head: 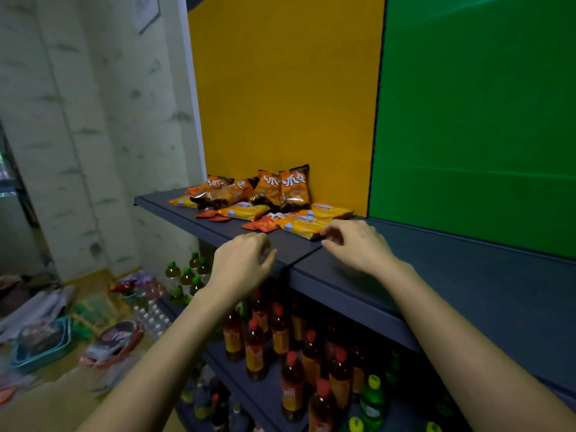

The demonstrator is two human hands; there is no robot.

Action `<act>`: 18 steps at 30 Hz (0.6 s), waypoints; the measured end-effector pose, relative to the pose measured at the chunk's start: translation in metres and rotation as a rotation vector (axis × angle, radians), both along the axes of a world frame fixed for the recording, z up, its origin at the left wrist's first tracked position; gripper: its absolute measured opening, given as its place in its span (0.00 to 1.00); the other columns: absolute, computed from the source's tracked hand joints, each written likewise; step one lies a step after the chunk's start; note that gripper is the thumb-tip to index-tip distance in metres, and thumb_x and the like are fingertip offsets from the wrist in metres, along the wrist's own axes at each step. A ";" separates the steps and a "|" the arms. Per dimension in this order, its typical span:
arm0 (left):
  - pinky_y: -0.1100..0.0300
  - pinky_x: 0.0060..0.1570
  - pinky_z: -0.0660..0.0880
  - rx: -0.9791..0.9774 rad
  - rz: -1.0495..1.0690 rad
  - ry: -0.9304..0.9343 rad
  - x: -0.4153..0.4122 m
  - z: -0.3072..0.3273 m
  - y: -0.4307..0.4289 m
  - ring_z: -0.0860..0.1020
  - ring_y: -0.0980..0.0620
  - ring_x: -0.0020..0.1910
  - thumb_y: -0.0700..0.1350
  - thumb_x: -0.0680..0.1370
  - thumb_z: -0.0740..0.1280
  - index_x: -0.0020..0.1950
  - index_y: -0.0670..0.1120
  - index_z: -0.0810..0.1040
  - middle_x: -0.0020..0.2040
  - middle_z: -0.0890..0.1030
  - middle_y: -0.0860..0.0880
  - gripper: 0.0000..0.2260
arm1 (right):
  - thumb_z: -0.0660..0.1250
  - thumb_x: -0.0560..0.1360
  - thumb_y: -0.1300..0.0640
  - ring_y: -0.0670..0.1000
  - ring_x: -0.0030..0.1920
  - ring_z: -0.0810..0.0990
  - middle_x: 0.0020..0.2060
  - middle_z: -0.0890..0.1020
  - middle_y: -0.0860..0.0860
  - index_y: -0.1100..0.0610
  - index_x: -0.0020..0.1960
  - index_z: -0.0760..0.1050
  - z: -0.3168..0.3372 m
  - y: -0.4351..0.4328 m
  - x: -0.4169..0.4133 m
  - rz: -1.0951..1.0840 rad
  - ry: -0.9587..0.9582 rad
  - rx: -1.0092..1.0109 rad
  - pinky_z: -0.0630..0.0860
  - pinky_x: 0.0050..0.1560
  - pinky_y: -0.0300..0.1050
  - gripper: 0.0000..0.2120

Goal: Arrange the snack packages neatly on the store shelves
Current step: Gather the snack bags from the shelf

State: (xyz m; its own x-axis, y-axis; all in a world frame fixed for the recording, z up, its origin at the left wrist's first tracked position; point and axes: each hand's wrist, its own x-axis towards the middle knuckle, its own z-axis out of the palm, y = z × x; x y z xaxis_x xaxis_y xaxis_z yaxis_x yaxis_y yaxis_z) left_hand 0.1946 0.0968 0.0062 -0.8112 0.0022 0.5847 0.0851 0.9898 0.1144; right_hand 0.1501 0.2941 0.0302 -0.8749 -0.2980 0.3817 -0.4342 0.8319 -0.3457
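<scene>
Snack packages lie on a dark grey top shelf [174, 204] in front of a yellow back panel. Two orange chip bags [294, 185] stand against the panel, and others [223, 191] lie tipped over to their left. Flat yellow packets [307, 224] and small red packets [265, 225] lie scattered in front. My left hand [241, 265] hovers over the shelf's front edge with loosely curled fingers, holding nothing. My right hand [352, 244] reaches to the near end of a yellow packet, fingers curled by it; whether it touches is unclear.
The shelf section to the right [467, 275], before a green panel, is bare. Lower shelves hold several red-capped bottles [255, 350] and green-capped bottles [372, 400]. On the floor at left lie baskets [40, 344], wrapped goods and water bottle packs [152, 316].
</scene>
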 end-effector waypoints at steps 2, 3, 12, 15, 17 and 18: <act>0.55 0.45 0.75 0.026 -0.004 0.008 -0.023 0.001 -0.018 0.77 0.50 0.53 0.54 0.78 0.59 0.54 0.48 0.77 0.52 0.80 0.51 0.12 | 0.63 0.76 0.49 0.51 0.54 0.79 0.51 0.81 0.47 0.48 0.57 0.76 0.003 -0.016 -0.023 -0.005 0.000 0.015 0.76 0.54 0.49 0.11; 0.55 0.45 0.75 0.042 -0.006 0.003 -0.034 0.000 -0.026 0.77 0.50 0.53 0.54 0.78 0.59 0.53 0.48 0.77 0.51 0.81 0.51 0.12 | 0.63 0.76 0.49 0.51 0.53 0.79 0.51 0.81 0.47 0.49 0.58 0.76 0.004 -0.022 -0.033 -0.008 -0.002 0.026 0.76 0.54 0.50 0.12; 0.55 0.44 0.75 0.086 -0.076 0.009 -0.134 0.005 -0.082 0.78 0.47 0.52 0.54 0.78 0.60 0.54 0.47 0.77 0.52 0.81 0.49 0.14 | 0.63 0.76 0.50 0.51 0.53 0.79 0.55 0.81 0.48 0.50 0.60 0.76 0.016 -0.070 -0.118 -0.121 0.008 0.094 0.74 0.46 0.43 0.13; 0.54 0.44 0.73 0.098 -0.112 0.004 -0.174 0.011 -0.102 0.78 0.46 0.51 0.54 0.78 0.60 0.55 0.45 0.77 0.52 0.81 0.47 0.15 | 0.65 0.75 0.50 0.51 0.52 0.79 0.53 0.82 0.49 0.50 0.58 0.77 0.019 -0.088 -0.148 -0.175 0.011 0.071 0.74 0.48 0.44 0.12; 0.55 0.45 0.72 0.102 -0.141 -0.015 -0.201 0.015 -0.116 0.77 0.45 0.54 0.53 0.78 0.60 0.56 0.44 0.77 0.54 0.81 0.46 0.15 | 0.65 0.75 0.49 0.51 0.52 0.79 0.51 0.82 0.48 0.50 0.57 0.77 0.023 -0.100 -0.168 -0.223 0.013 0.053 0.75 0.50 0.46 0.12; 0.55 0.45 0.71 0.101 -0.158 -0.030 -0.215 0.017 -0.123 0.77 0.44 0.54 0.53 0.78 0.60 0.56 0.44 0.76 0.54 0.80 0.45 0.15 | 0.65 0.75 0.49 0.51 0.52 0.79 0.50 0.81 0.48 0.51 0.57 0.77 0.025 -0.107 -0.177 -0.247 0.013 0.044 0.75 0.50 0.46 0.12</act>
